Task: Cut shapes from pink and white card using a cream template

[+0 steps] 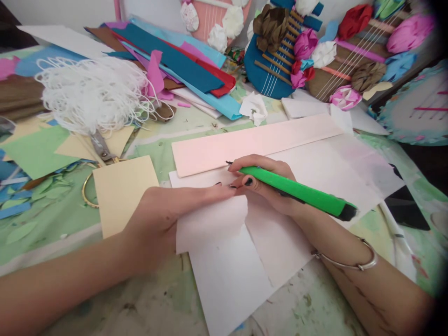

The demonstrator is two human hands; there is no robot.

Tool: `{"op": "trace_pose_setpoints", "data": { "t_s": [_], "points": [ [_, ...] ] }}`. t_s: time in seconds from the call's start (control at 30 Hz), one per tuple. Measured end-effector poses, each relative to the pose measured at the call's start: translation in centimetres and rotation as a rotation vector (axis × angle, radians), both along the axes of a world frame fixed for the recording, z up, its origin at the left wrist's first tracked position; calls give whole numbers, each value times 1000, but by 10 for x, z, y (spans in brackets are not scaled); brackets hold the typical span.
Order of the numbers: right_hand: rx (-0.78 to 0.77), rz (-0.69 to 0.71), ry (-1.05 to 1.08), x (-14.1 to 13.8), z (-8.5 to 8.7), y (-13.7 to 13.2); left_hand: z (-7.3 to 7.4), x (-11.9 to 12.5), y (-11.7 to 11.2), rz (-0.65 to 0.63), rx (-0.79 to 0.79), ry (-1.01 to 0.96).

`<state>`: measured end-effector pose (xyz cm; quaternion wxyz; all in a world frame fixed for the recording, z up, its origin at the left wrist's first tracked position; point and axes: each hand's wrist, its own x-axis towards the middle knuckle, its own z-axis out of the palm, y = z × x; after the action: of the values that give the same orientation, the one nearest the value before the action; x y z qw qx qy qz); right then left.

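My right hand point(268, 182) is closed around a green utility knife point(297, 189). Its thin dark tip points up and left, close to the lower edge of a pale pink strip point(252, 142). My left hand point(159, 214) lies across white paper point(213, 224), holding a piece that curls up toward me; its thumb is hidden. Fingertips of both hands come together near the curl. Below the hands, a white sheet point(231, 284) extends toward the table's near side, beside a larger pale sheet point(325, 172) on the right.
A tangle of white string point(93, 91) lies at left, with scissors point(101, 149) partly beneath it. Cream paper point(122, 189) rests by my left hand. Coloured paper scraps point(35, 186) and folded crepe paper point(171, 58) spread behind. Flower-trimmed, guitar-like decorations point(271, 60) stand at the back.
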<state>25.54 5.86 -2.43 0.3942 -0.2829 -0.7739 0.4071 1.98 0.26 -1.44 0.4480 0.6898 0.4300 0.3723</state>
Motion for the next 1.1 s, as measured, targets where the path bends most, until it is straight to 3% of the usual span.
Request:
{"op": "trace_pose_setpoints", "data": {
  "t_s": [0.1,0.17,0.3,0.4,0.63,0.9,1.1],
  "points": [
    [14,-43,-6,0,2,1,2,-1,15,9,-17,-9],
    [-2,-77,-6,-1,3,2,0,0,22,31,-143,-65],
    [-215,-82,128,-3,-1,3,-6,3,29,23,-452,-312],
    [-343,-79,226,-5,-5,3,-9,5,32,9,-558,-489],
    [-363,-109,220,-7,-4,2,-6,9,35,223,-604,-593],
    [-354,-86,226,-7,-3,2,0,10,36,255,-655,-618],
    [-302,-57,117,-5,-1,1,0,10,37,226,-663,-628]
  ]
}}
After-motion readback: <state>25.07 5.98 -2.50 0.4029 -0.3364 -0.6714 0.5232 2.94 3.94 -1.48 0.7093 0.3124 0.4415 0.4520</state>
